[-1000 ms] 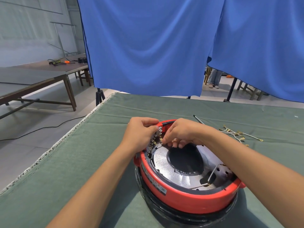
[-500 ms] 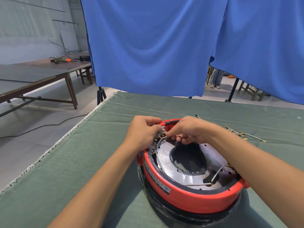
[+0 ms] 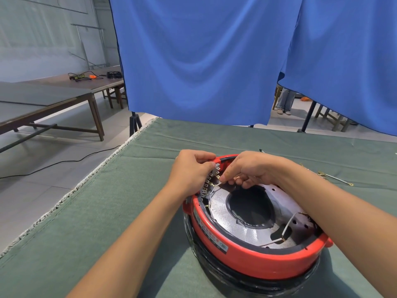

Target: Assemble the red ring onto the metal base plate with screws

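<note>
Far left, beyond the work surface: wooden tables with cables and a small orange item on top, a black cable trailing over the tiled floor. Behind, blue curtain hung across most of the background. Foreground: green cloth covering the bench, frayed white edge along its left side. Left hand at the far-left rim of the assembly, fingers curled, pinching a grey strip of terminals lined with small brass tabs and standing against the inner edge of the ring. Immediately right of it, right hand with fingers curled, thumb and forefinger pinching a thin white lead at the terminal strip; both hands nearly touching over that spot. Red ring seated around the metal base plate, the whole resting on a black lower housing on the cloth, centre-right of view. Plate speckled silver with a large dark central opening; two further white leads lying across its right portion. Screws not discernible on the ring. Further right, on the cloth beyond the right forearm: loose thin wires with brass ends, apart from the assembly.
</note>
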Motion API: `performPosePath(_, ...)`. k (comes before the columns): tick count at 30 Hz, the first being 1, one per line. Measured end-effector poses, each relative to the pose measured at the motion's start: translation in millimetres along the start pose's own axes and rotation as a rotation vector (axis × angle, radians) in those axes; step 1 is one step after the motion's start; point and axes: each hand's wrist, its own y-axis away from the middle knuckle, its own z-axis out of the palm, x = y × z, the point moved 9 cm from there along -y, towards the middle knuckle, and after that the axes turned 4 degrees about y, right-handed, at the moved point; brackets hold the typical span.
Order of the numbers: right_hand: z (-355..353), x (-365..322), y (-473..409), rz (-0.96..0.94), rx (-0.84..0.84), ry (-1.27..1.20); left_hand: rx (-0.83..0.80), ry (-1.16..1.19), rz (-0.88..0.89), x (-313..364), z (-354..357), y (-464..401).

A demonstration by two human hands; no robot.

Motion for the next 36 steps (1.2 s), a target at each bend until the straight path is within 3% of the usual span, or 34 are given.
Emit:
performPosePath(12,3.3,-1.8,1.9,0.037,-0.033,-0.014,-0.003,-0.017,-0.002,0.1,0.0,-0.1)
performPosePath(36,-1.9,-0.7,1.2,0.068,0.09,-0.074,-0.016,-0.048,-0.015,-1.8,0.7,-1.0)
